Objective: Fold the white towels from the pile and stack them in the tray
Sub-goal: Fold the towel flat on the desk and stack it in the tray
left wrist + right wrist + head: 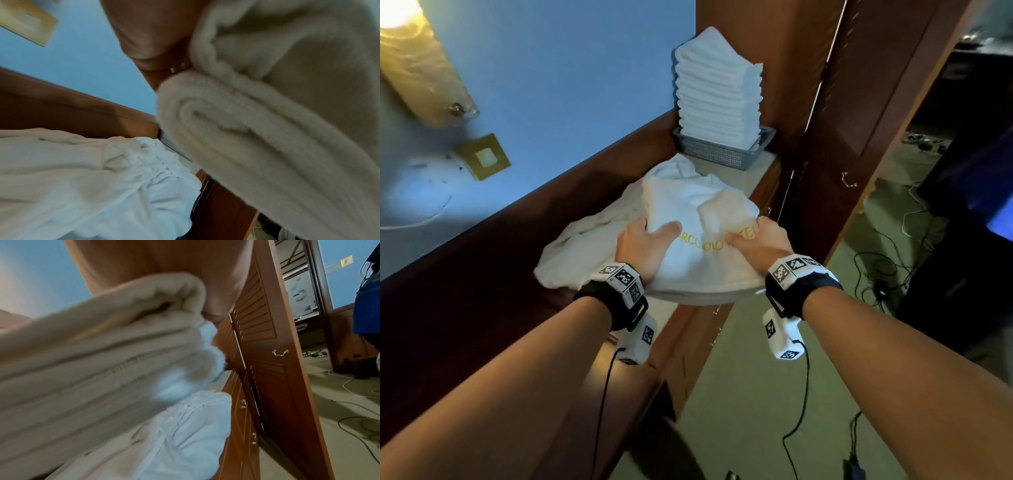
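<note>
A folded white towel [698, 236] with yellow lettering is lifted above the counter. My left hand [645, 245] grips its left side and my right hand [758, 240] grips its right side, thumbs on top. Its folded layers [267, 129] fill the left wrist view, and its stacked edges [102, 361] fill the right wrist view. Under it lies the pile of loose white towels [585, 240], also visible as crumpled cloth [92, 186]. At the far end of the counter a grey mesh tray [717, 152] holds a tall stack of folded towels [717, 92].
The counter has a dark wooden rim [551, 185] along a blue wall. A brown louvered cupboard door [859, 137] stands at the right of the counter. Cables [887, 274] lie on the pale floor. A lit lamp [410, 51] hangs at upper left.
</note>
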Demonstrator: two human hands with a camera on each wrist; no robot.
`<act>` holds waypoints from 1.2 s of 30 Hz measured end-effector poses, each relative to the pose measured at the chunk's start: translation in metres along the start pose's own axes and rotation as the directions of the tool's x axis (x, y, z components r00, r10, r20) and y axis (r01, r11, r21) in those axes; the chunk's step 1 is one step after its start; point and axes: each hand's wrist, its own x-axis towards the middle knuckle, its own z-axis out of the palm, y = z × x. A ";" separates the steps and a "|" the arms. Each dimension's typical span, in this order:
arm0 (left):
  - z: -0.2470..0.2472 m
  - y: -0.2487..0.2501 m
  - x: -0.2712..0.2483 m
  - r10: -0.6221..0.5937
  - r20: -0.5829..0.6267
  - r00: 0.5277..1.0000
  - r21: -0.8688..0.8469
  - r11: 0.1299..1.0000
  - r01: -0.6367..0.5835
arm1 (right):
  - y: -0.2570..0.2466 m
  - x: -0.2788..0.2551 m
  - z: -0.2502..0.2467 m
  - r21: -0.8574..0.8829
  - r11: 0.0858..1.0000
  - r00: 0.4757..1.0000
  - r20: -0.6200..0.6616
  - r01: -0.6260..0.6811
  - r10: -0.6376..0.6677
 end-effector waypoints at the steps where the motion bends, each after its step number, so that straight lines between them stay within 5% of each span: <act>1: 0.016 0.012 0.011 0.013 0.004 1.000 -0.009 1.000 -0.013 | 0.007 0.015 -0.014 -0.001 1.000 1.000 -0.016 0.001 -0.001; 17: 0.201 0.143 0.200 0.213 0.048 0.976 -0.066 0.976 -0.210 | 0.063 0.237 -0.143 -0.040 0.999 0.983 -0.186 -0.007 -0.001; 28: 0.266 0.212 0.375 0.324 0.040 0.945 -0.055 0.945 -0.321 | 0.027 0.437 -0.197 -0.198 0.980 0.971 -0.227 0.026 -0.072; 36: 0.273 0.255 0.477 0.362 0.028 0.932 -0.157 0.922 -0.354 | -0.028 0.590 -0.218 -0.278 0.942 0.944 -0.214 0.189 -0.253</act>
